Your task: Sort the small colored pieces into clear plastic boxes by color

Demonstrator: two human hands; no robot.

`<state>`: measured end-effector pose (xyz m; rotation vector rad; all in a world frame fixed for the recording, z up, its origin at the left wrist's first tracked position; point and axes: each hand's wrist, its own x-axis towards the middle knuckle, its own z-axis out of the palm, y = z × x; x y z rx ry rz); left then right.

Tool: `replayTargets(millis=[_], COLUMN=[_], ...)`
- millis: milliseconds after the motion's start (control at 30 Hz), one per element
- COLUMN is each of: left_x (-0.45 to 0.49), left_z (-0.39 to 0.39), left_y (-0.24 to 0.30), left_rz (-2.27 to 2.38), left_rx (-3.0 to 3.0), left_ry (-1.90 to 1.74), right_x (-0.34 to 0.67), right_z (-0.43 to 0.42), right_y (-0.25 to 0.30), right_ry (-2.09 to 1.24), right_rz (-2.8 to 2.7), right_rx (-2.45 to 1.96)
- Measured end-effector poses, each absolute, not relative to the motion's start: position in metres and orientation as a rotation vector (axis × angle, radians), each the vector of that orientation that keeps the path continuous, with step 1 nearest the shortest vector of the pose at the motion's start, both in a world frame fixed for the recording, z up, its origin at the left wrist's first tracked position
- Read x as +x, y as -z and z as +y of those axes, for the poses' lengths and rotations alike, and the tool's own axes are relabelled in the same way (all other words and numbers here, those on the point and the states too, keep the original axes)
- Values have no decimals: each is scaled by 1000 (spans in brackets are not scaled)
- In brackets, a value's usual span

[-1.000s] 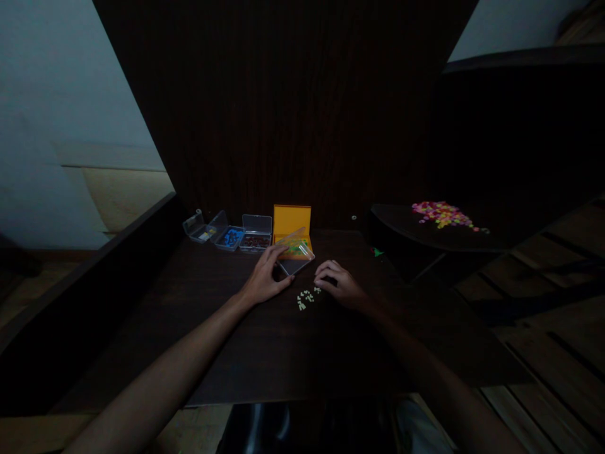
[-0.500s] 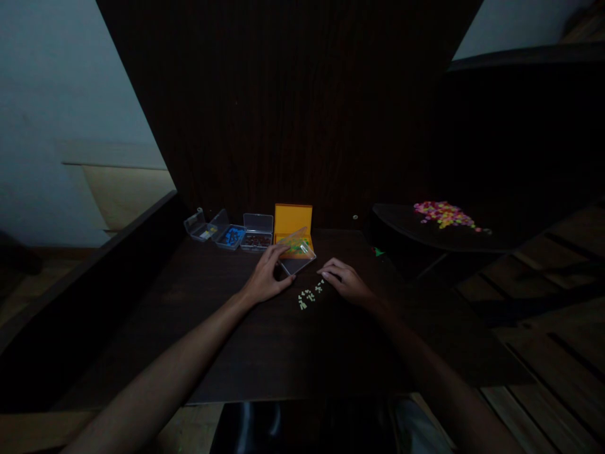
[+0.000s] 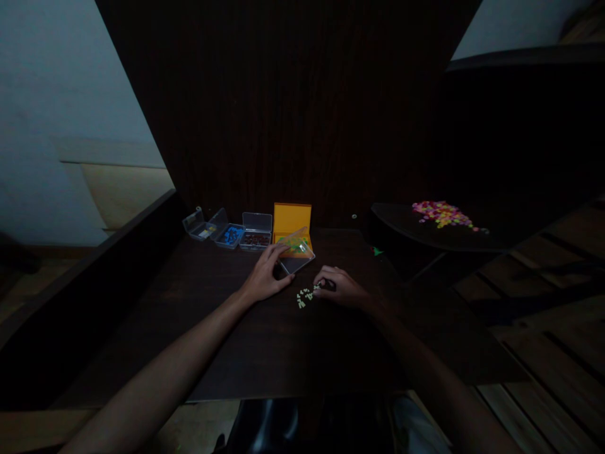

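My left hand [image 3: 263,274] grips a clear plastic box [image 3: 297,261], with fingers over its far left side and the thumb along its near edge. The box stands tilted in front of an open yellow box [image 3: 292,219]. Small pale yellowish pieces [image 3: 302,297] lie loose on the dark tabletop, just right of my left thumb. My right hand [image 3: 341,287] rests at the right end of these pieces, thumb and fingers curved and apart. A few pieces show between its fingertips; whether any is gripped is hard to see in the dim light.
Three open clear cases stand left of the yellow box: one with dark red pieces [image 3: 256,239], one with blue pieces [image 3: 232,235], and a smaller case [image 3: 201,227]. A dark upright panel [image 3: 293,113] rises behind. Colourful pieces [image 3: 444,214] are heaped on a side shelf at right.
My right hand has shifted slightly left and nearer, with its thumb and fingers opening around the rightmost pale pieces. Those pieces now sit closer to the others. My left hand stays on the clear box.
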<state>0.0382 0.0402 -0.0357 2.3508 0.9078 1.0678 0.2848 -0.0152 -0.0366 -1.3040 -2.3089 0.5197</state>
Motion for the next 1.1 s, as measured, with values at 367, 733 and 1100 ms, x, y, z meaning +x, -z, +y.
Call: replayTargets(millis=[367,733,1100], left_x=[39,38,39], left_z=[41,41,41], left_y=[38,39,40], left_rz=[917,903,899], left_rx=[2383,2379,2392], left_ry=[-1085,-1080,-1074], right_x=[280,280,278], right_z=[-17,-13,-12], right_y=[38,47,48], right_ry=[-445,-423,-443], right_rz=[-2343,-2252,-2244], right_rx=[-1274,-1168,-1194])
